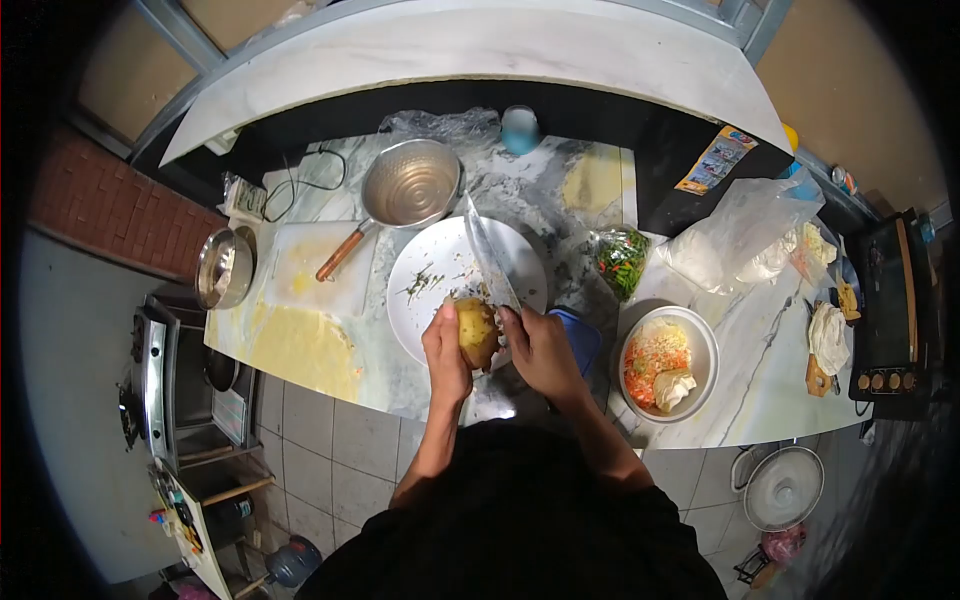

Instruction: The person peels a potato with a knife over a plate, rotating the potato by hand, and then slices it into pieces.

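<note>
A metal saucepan (412, 185) with a wooden handle is resting on the marble counter (770, 360), just beside a white cutting board (310, 268). A white bowl (708, 345) is holding shredded vegetables. A bag of green chillies (622, 262) is lying near it. A blue cup (520, 130) is standing behind the saucepan.

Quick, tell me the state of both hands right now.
Left hand: closed around a potato, above the white plate.
Right hand: closed on a knife, blade pointing away, close by the potato.

No legible text on anything.
</note>
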A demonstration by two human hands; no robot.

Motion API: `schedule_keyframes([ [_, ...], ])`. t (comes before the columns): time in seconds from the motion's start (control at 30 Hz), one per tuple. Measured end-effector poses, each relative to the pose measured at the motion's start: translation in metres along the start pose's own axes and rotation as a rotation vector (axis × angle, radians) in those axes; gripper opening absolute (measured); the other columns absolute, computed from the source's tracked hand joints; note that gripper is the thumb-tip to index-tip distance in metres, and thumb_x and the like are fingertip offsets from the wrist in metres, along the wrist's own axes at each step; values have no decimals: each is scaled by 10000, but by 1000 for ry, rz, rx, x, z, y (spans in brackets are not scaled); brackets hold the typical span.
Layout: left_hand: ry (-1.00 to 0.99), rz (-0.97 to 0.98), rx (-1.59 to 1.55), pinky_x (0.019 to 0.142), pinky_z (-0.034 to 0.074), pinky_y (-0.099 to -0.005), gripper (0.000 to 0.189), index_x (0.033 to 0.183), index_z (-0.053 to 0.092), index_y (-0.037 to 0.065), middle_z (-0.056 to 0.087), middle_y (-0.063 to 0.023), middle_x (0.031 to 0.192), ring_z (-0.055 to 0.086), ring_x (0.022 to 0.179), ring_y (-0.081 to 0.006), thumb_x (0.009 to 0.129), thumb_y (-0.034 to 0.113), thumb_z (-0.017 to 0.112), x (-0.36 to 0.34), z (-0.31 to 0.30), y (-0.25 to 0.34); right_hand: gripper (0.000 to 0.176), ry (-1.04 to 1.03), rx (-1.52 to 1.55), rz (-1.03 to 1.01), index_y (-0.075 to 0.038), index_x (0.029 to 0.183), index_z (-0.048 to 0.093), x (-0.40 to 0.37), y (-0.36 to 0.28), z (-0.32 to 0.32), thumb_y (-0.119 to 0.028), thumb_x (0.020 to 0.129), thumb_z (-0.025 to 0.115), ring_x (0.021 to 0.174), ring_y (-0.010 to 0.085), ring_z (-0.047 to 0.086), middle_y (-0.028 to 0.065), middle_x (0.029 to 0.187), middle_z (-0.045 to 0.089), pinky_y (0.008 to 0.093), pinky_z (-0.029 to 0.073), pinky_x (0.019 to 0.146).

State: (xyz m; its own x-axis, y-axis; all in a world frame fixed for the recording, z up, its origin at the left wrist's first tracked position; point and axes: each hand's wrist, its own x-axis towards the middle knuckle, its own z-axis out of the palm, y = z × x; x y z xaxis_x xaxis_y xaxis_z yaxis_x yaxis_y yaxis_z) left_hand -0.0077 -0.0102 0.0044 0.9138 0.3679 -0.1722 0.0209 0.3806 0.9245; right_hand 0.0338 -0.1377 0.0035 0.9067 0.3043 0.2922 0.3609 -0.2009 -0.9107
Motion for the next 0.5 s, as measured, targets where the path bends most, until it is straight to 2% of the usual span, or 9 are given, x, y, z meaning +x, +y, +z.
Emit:
schedule_keyframes([
  [0.03,-3,0,1,503,502,-257,461,1007,588,-36,622,-86,767,586,576,-135,1031,382,393,3,0,-2,212,3,-1,0,55,840,563,1,-5,-4,-127,949,574,571,360,632,220,625,577,385,428,485],
  [0.1,36,23,178,366,394,-256,575,956,601,-14,598,-81,715,537,475,-142,1014,492,335,5,-6,-10,216,-117,-110,25,42,809,557,-1,-14,-8,-126,944,580,548,368,613,210,606,571,391,426,478],
  [0.13,35,3,172,357,379,-252,598,949,599,-10,586,-70,702,505,449,-129,1019,505,304,6,-8,-11,230,-101,-146,-42,27,774,554,-3,-18,-6,-134,933,594,541,376,598,203,592,565,410,428,480],
  [0.23,30,-56,124,360,378,-248,626,939,600,-10,589,-66,702,510,458,-123,1014,530,293,1,-8,-5,256,-118,-218,-78,17,749,552,-4,-17,-5,-160,926,606,543,382,590,201,587,563,428,434,488],
  [0.27,-28,-45,191,361,374,-241,669,949,606,-16,592,-57,697,509,457,-115,1009,558,268,0,-10,-3,256,-121,-217,-75,17,749,552,-4,-17,-6,-160,926,606,543,382,590,201,587,563,428,434,488],
  [0.33,13,-55,200,364,375,-236,682,956,610,-19,595,-54,696,510,457,-112,1007,564,261,3,-13,-10,290,-157,-281,-17,4,726,544,2,-18,-8,-195,928,606,548,385,590,197,583,560,438,440,493],
  [0.4,83,-57,171,375,378,-222,708,983,621,-33,595,-46,687,514,460,-104,1005,574,256,5,-9,-13,299,-169,-289,-54,-3,720,540,0,-19,-6,-205,932,601,546,383,590,195,582,560,437,442,492],
  [0.5,44,-54,196,381,383,-217,712,986,627,-38,596,-47,688,515,462,-105,1007,570,257,3,-7,-8,309,-163,-326,-71,-16,709,535,1,-18,-9,-217,936,594,538,374,590,188,580,562,437,444,490],
])
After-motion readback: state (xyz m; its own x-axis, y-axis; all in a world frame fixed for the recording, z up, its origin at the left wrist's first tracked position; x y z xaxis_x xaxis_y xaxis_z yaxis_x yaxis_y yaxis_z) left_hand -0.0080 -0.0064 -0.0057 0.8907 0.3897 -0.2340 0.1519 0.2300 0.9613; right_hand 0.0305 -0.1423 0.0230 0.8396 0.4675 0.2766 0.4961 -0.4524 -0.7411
